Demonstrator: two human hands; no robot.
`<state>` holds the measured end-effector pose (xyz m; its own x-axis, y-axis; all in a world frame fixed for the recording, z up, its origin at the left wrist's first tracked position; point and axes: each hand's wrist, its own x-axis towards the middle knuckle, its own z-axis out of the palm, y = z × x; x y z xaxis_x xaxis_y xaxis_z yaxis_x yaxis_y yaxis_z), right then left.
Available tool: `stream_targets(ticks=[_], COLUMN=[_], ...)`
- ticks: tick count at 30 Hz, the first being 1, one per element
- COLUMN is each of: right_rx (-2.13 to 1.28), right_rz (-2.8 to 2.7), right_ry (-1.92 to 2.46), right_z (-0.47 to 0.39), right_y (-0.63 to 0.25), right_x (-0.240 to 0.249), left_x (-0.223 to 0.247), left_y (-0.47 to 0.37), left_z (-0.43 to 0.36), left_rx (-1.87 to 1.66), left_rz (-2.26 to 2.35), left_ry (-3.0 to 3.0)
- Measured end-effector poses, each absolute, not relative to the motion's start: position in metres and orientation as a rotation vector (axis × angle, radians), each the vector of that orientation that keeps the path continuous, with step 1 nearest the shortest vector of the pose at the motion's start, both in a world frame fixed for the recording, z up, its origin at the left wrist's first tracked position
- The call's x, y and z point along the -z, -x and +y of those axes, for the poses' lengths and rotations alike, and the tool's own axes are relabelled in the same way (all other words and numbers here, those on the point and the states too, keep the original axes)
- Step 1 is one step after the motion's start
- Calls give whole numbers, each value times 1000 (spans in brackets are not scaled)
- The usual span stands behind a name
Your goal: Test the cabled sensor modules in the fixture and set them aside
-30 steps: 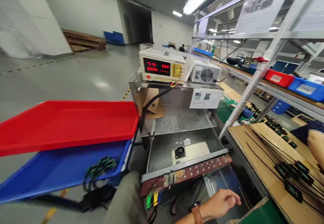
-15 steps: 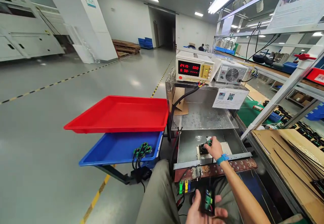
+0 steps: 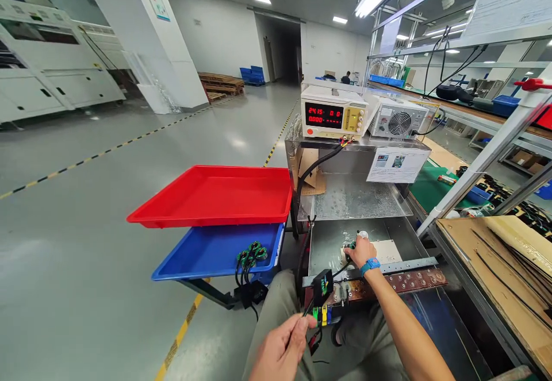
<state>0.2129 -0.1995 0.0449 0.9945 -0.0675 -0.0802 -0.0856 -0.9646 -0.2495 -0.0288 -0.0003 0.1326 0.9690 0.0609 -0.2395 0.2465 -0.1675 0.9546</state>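
Observation:
My left hand point(image 3: 287, 341) is closed in a pinch on a thin black cable point(image 3: 309, 307), low in front of my knees. Just beyond its fingertips, a small black box point(image 3: 323, 287) with green inside hangs tilted on that cable. My right hand point(image 3: 361, 251), with a blue wristband, reaches over the metal tray and grips a small green circuit part point(image 3: 350, 247). A black cable runs from that part toward the box. Under the right hand lies a pale plate point(image 3: 388, 251), and a white round piece point(image 3: 363, 234) shows behind the fingers. The fingers partly hide the green part.
Several green parts on black cables point(image 3: 252, 254) hang over the edge of a blue tray point(image 3: 194, 254), beneath a red tray point(image 3: 241, 197). A power supply point(image 3: 334, 114) with red digits stands on the metal shelf. Green, yellow and blue clips point(image 3: 321, 315) sit below the drilled bar point(image 3: 405, 280).
My left hand has turned over and moved left, going from cradling the black box to pinching its cable. My right hand has lifted the green part off the plate, and a black block there is gone from view.

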Motion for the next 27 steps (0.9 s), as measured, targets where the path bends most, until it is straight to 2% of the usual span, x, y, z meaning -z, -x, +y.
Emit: stream_targets(ticks=[6, 9, 15, 19, 24, 27], right_rx=[-143, -153, -139, -140, -662, -641], right_rz=[-13, -76, -131, -301, -357, -211], right_ry=[2893, 2879, 2774, 2593, 1661, 1455], right_z=[-204, -206, -207, -204, -195, -198], right_y=[-211, -207, -195, -155, -90, -71], right_x=[-56, -61, -87, -112, -130, -134], left_x=[-167, -164, -151, -126, -93, -91], left_y=[6, 1, -9, -17, -14, -5], left_z=[-20, -40, -76, -98, -120, -115], left_rx=[-542, -709, -704, -663, -447, -337], left_rz=[-290, -575, -1010, -1236, -1429, -1373], left_ry=[-2321, -2408, -2383, -2297, -2105, -1971])
